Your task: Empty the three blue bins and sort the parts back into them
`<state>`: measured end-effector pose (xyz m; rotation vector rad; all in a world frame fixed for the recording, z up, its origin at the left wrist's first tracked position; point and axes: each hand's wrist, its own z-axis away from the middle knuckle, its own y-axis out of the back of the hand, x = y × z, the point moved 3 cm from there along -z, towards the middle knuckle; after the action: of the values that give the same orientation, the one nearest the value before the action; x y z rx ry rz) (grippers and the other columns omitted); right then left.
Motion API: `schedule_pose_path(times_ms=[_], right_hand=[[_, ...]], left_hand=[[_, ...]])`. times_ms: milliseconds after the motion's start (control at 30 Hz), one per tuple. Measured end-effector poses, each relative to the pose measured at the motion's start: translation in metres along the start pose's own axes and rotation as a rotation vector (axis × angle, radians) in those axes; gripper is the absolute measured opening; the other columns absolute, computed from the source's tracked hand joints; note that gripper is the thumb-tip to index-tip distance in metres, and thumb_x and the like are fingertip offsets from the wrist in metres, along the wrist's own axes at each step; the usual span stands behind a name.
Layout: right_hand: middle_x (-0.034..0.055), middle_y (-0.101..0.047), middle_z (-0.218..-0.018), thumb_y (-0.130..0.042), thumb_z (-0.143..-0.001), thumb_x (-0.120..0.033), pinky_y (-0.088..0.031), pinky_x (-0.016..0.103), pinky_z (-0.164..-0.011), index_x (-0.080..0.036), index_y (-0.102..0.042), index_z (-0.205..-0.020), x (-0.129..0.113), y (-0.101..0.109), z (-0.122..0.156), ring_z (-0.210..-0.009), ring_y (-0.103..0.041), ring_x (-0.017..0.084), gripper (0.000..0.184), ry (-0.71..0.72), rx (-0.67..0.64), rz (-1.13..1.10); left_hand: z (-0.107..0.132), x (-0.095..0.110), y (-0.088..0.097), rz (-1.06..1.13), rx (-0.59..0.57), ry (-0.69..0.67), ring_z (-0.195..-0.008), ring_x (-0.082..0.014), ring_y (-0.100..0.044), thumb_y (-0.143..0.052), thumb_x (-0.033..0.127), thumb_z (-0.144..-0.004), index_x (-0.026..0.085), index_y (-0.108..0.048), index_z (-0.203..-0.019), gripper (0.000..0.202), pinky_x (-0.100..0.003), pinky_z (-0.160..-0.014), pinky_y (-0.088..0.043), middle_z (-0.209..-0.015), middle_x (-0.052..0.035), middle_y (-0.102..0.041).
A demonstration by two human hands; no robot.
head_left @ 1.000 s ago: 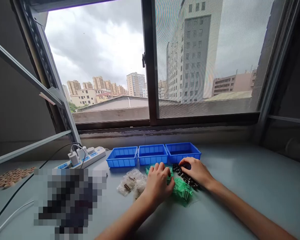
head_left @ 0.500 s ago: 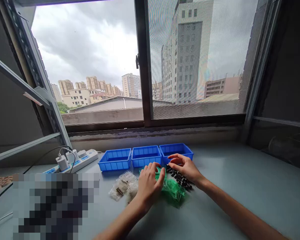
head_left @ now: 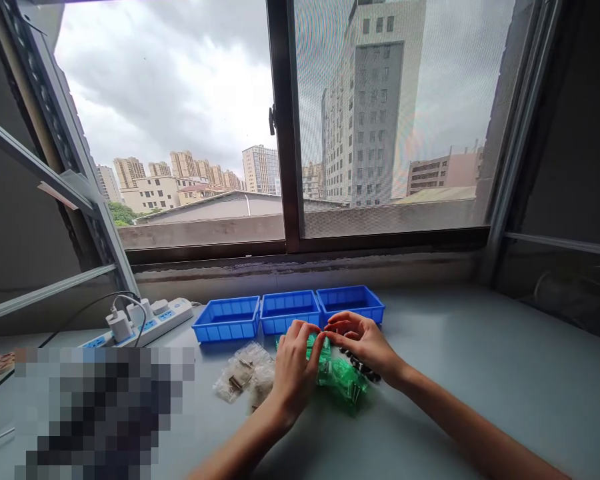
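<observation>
My left hand (head_left: 296,370) is closed in a pinch above a green plastic bag (head_left: 344,379) with thin metal pins or screws showing through it. My right hand (head_left: 367,343) meets it from the right, thumb and fingers pinched, the fingertips of both hands touching or nearly so. Anything between them is too small to make out. Under my right hand lie small black parts (head_left: 363,365), partly covered by it. Clear plastic bags (head_left: 243,371) with small metal pieces lie left of my left hand.
Behind the hands stand a left blue bin (head_left: 226,331), a middle blue bin (head_left: 291,323) and a right blue bin (head_left: 375,313) in a row. A white power strip (head_left: 173,317) with plugs and cables lies at left, near a blurred-out patch. A window rises behind the table.
My right hand has moved left from above the black parts to my left hand, and their fingertips have come together. The view has shifted slightly.
</observation>
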<state>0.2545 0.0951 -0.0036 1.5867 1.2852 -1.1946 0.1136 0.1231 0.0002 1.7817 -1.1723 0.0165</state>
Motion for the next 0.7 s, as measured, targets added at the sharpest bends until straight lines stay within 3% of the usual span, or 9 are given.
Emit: schedule_pose_path(times_ms=[200, 500, 700], right_hand=[[0.0023, -0.071, -0.079, -0.078, -0.054, -0.047, -0.044, 0.027, -0.057, -0.02, -0.063, -0.076, -0.005, -0.001, 0.002, -0.066, -0.06, 0.014, 0.038, 0.038, 0.006, 0.042], [0.0018, -0.07, -0.072, -0.077, -0.056, -0.045, -0.039, 0.025, -0.052, -0.019, -0.063, -0.08, 0.001, -0.006, 0.003, -0.057, -0.056, 0.012, 0.038, 0.019, -0.08, 0.097], [0.0037, -0.068, -0.081, -0.066, -0.066, -0.053, -0.047, 0.028, -0.059, -0.021, -0.067, -0.089, 0.002, 0.004, -0.002, -0.068, -0.06, 0.015, 0.04, 0.114, 0.041, 0.178]], left_hand=[[0.002, 0.001, 0.002, 0.026, 0.085, -0.027, -0.083, -0.0177, -0.06, -0.043, 0.03, -0.091, 0.023, -0.059, -0.09, 0.018, -0.033, -0.077, -0.046, -0.092, -0.0009, -0.06], [0.0, -0.002, 0.002, -0.036, 0.044, 0.004, -0.082, -0.0186, -0.059, -0.041, 0.032, -0.091, 0.021, -0.058, -0.081, 0.022, -0.034, -0.076, -0.045, -0.089, -0.0027, -0.06], [0.001, 0.0, 0.004, 0.003, 0.094, -0.006, -0.086, -0.0194, -0.059, -0.042, 0.028, -0.088, 0.022, -0.056, -0.091, 0.015, -0.035, -0.078, -0.045, -0.091, -0.0026, -0.062]])
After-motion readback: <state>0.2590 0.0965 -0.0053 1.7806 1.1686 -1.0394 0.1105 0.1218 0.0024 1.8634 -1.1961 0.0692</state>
